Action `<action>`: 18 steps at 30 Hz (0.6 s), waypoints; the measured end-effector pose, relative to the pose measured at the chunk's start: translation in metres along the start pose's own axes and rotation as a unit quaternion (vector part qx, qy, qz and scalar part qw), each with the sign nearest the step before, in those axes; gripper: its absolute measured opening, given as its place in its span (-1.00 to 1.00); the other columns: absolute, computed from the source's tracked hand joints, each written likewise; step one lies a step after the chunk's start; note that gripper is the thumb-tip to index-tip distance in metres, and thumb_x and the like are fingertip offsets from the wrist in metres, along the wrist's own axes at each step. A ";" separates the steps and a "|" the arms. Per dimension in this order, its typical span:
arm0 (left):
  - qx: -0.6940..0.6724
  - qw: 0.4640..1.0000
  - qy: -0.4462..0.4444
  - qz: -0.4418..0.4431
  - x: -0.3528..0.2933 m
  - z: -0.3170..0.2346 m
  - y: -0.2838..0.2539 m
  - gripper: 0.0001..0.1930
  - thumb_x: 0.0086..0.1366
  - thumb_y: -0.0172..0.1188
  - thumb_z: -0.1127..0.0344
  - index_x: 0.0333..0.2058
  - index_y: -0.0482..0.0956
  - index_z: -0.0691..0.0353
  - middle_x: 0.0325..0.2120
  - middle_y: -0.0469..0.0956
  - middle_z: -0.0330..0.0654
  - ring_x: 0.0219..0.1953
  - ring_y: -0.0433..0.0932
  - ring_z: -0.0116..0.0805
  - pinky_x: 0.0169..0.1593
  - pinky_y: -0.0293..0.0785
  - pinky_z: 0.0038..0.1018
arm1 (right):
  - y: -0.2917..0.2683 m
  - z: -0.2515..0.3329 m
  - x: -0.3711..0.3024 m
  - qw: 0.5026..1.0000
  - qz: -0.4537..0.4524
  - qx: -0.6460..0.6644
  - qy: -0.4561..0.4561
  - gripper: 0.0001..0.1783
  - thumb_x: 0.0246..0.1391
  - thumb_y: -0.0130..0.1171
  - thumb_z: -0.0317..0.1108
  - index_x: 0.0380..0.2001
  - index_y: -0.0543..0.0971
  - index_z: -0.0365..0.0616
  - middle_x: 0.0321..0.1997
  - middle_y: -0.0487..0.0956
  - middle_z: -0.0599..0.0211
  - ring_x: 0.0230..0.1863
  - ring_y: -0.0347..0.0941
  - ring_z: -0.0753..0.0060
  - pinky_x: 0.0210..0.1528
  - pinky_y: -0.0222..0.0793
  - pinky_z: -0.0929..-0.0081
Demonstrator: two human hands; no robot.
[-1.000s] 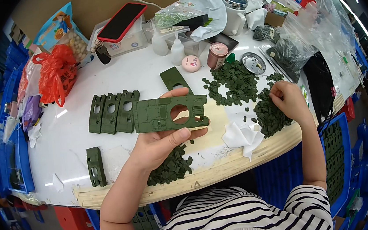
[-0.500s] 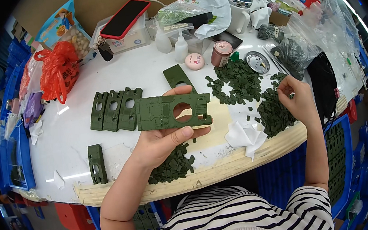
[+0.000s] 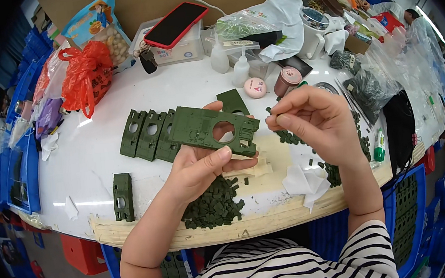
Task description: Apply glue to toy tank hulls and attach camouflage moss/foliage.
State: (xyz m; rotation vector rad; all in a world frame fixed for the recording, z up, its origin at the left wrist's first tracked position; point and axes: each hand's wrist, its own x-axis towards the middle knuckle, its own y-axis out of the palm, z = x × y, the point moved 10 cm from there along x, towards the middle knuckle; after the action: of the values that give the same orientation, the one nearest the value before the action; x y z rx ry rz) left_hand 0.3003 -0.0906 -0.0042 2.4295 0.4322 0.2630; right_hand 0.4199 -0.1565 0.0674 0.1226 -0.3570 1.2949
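My left hand (image 3: 196, 168) holds a green plastic model tank hull (image 3: 191, 125) with a large round hole, thumb along its near edge and fingers beneath. Just to the right of the hull, my right hand (image 3: 320, 124) is closed in a pinch, thumb against fingertips; what is between them is too small to make out. Behind the left hand stand several similar hulls (image 3: 132, 136) side by side, and another hull (image 3: 123, 198) lies apart at the near left. Below the left hand is a heap of small green parts (image 3: 213, 204). More small green parts (image 3: 289, 137) are partly hidden behind the right hand.
A crumpled white tissue (image 3: 306, 183) lies near the wooden table edge (image 3: 189, 239). Toward the back are squeeze bottles (image 3: 240, 70), a pink round case (image 3: 255, 87), a brown tin (image 3: 286, 82) and a red-cased phone (image 3: 177, 25). A red plastic bag (image 3: 88, 77) sits at left.
My right hand has come left from the right-hand parts heap to beside the hull. The hull in my left hand has tilted, its right end lower. The view has shifted slightly.
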 end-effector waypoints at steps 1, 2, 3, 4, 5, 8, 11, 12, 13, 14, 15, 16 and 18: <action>0.000 1.000 0.000 -0.007 -0.001 -0.001 0.000 -0.36 0.26 0.06 0.42 0.24 -0.05 0.07 0.13 0.20 0.00 0.12 0.35 -0.13 0.09 0.45 -0.10 | 0.005 -0.006 -0.001 0.999 0.026 -0.011 0.014 -0.79 0.07 0.13 -0.57 -0.18 0.53 -0.37 -0.28 0.60 0.23 -0.22 0.54 0.56 -0.16 0.46 0.67; 0.008 1.000 -0.003 -0.005 0.000 -0.002 -0.002 -0.37 0.26 0.06 0.42 0.23 -0.04 0.03 0.13 0.20 0.01 0.15 0.31 -0.11 0.08 0.46 -0.09 | 0.007 -0.013 -0.001 0.999 0.025 0.028 0.033 -0.77 0.07 0.13 -0.56 -0.17 0.52 -0.38 -0.26 0.60 0.21 -0.21 0.54 0.54 -0.14 0.47 0.65; 0.010 1.000 -0.005 -0.007 0.000 -0.002 -0.003 -0.37 0.26 0.06 0.42 0.23 -0.04 0.04 0.13 0.20 0.01 0.16 0.30 -0.11 0.07 0.47 -0.09 | 0.008 -0.020 -0.002 0.996 0.022 0.066 0.056 -0.76 0.07 0.13 -0.56 -0.15 0.52 -0.38 -0.24 0.60 0.18 -0.20 0.55 0.53 -0.12 0.47 0.64; 0.012 1.000 -0.007 -0.008 -0.001 -0.002 -0.004 -0.38 0.26 0.06 0.42 0.22 -0.04 0.04 0.13 0.20 0.01 0.16 0.29 -0.11 0.07 0.47 -0.09 | 0.008 -0.024 -0.004 0.994 0.013 0.077 0.074 -0.77 0.06 0.14 -0.56 -0.17 0.53 -0.38 -0.23 0.60 0.17 -0.20 0.55 0.52 -0.11 0.48 0.62; 0.014 1.000 -0.009 -0.009 -0.001 0.000 -0.004 -0.38 0.26 0.06 0.42 0.22 -0.03 0.05 0.13 0.20 0.02 0.17 0.28 -0.11 0.06 0.47 -0.09 | 0.007 -0.026 -0.006 0.992 0.004 0.089 0.092 -0.78 0.06 0.14 -0.56 -0.18 0.53 -0.39 -0.23 0.60 0.16 -0.19 0.55 0.51 -0.11 0.48 0.61; 0.016 1.000 -0.006 -0.017 0.000 0.002 -0.006 -0.38 0.26 0.07 0.42 0.22 -0.02 0.06 0.13 0.21 0.03 0.16 0.29 -0.11 0.06 0.48 -0.10 | 0.003 -0.034 -0.010 0.983 0.001 0.114 0.144 -0.78 0.04 0.16 -0.57 -0.20 0.55 -0.38 -0.25 0.60 0.17 -0.21 0.56 0.49 -0.11 0.49 0.59; 0.022 1.000 -0.006 -0.021 0.001 0.004 -0.007 -0.39 0.25 0.07 0.43 0.21 -0.02 0.07 0.13 0.21 0.04 0.16 0.30 -0.11 0.05 0.48 -0.10 | 0.001 -0.042 -0.011 0.977 0.006 0.133 0.169 -0.79 0.02 0.17 -0.57 -0.21 0.56 -0.37 -0.28 0.61 0.20 -0.23 0.56 0.49 -0.13 0.49 0.60; 0.025 0.999 -0.006 -0.024 0.001 0.004 -0.007 -0.39 0.25 0.07 0.43 0.21 -0.01 0.07 0.13 0.21 0.04 0.16 0.30 -0.11 0.05 0.49 -0.10 | 0.002 -0.045 -0.012 0.975 0.007 0.141 0.172 -0.79 0.02 0.18 -0.57 -0.22 0.56 -0.37 -0.29 0.61 0.21 -0.24 0.56 0.49 -0.14 0.49 0.60; 0.027 0.999 -0.007 -0.022 0.001 0.004 -0.006 -0.39 0.25 0.07 0.43 0.21 -0.01 0.07 0.13 0.22 0.05 0.15 0.31 -0.11 0.05 0.49 -0.11 | 0.002 -0.045 -0.012 0.977 0.007 0.132 0.164 -0.80 0.01 0.18 -0.57 -0.23 0.56 -0.36 -0.30 0.61 0.22 -0.25 0.56 0.50 -0.15 0.49 0.61; 0.029 0.999 -0.007 -0.020 0.001 0.004 -0.006 -0.39 0.24 0.08 0.42 0.21 -0.01 0.07 0.13 0.22 0.05 0.15 0.31 -0.11 0.05 0.49 -0.11 | 0.002 -0.044 -0.012 0.980 0.008 0.124 0.156 -0.80 0.01 0.19 -0.57 -0.24 0.57 -0.35 -0.31 0.61 0.22 -0.25 0.56 0.52 -0.16 0.49 0.62; 0.031 0.999 -0.008 -0.018 0.001 0.004 -0.005 -0.38 0.24 0.09 0.42 0.20 0.00 0.08 0.13 0.22 0.05 0.15 0.31 -0.11 0.05 0.49 -0.11 | 0.003 -0.043 -0.013 0.982 0.007 0.116 0.147 -0.81 0.01 0.19 -0.57 -0.25 0.57 -0.35 -0.31 0.61 0.23 -0.26 0.55 0.53 -0.17 0.48 0.63; 0.038 0.999 -0.010 -0.019 0.002 0.004 -0.005 -0.38 0.23 0.10 0.42 0.20 0.00 0.08 0.13 0.23 0.06 0.15 0.32 -0.10 0.04 0.50 -0.12 | 0.004 -0.041 -0.013 0.984 0.005 0.106 0.141 -0.83 0.00 0.20 -0.57 -0.27 0.57 -0.34 -0.32 0.61 0.24 -0.27 0.55 0.55 -0.18 0.48 0.65; 0.051 0.998 -0.013 -0.023 0.002 0.005 -0.004 -0.37 0.22 0.13 0.42 0.19 0.01 0.09 0.12 0.24 0.07 0.14 0.33 -0.10 0.04 0.51 -0.12 | 0.006 -0.035 -0.013 0.988 0.000 0.087 0.129 -0.86 0.00 0.21 -0.56 -0.31 0.58 -0.33 -0.33 0.61 0.26 -0.28 0.54 0.59 -0.20 0.46 0.69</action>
State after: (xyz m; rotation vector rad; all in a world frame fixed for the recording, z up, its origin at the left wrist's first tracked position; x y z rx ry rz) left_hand 0.3025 -0.0891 -0.0104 2.5153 0.5002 0.1933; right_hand 0.4183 -0.1565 0.0296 0.1010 -0.0218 1.3235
